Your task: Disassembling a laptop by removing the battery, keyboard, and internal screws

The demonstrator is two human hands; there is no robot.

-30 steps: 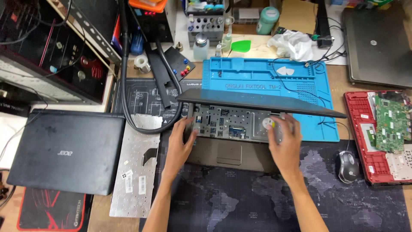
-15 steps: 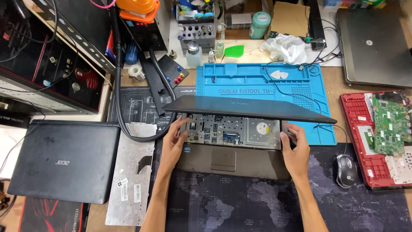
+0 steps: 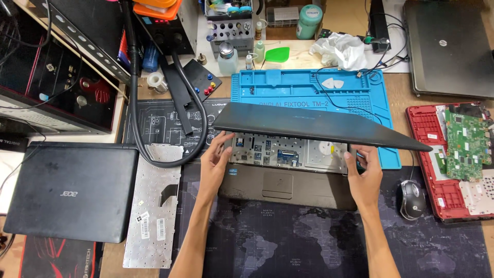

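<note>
A dark laptop with its keyboard removed lies in front of me on a black desk mat (image 3: pixel 288 247). Its lid (image 3: pixel 309 126) is tipped far forward over the base (image 3: pixel 288 188), leaving the bare metal keyboard bay (image 3: pixel 280 150) partly showing. My left hand (image 3: pixel 215 162) grips the left edge of the laptop under the lid. On the right side, my right hand (image 3: pixel 363 172) holds the base edge below the lid's corner. A detached keyboard (image 3: pixel 153 206) lies face down just left of my left forearm.
A closed black laptop (image 3: pixel 69 190) sits at the left. Behind the open laptop lies a blue repair mat (image 3: pixel 309 90). A mouse (image 3: pixel 410 200) and a red opened laptop with a green board (image 3: pixel 453 159) are at the right. A black hose (image 3: pixel 170 118) loops beside tools.
The lid has come down lower over the base. Both hands have moved from the keyboard bay out to the laptop's left and right edges.
</note>
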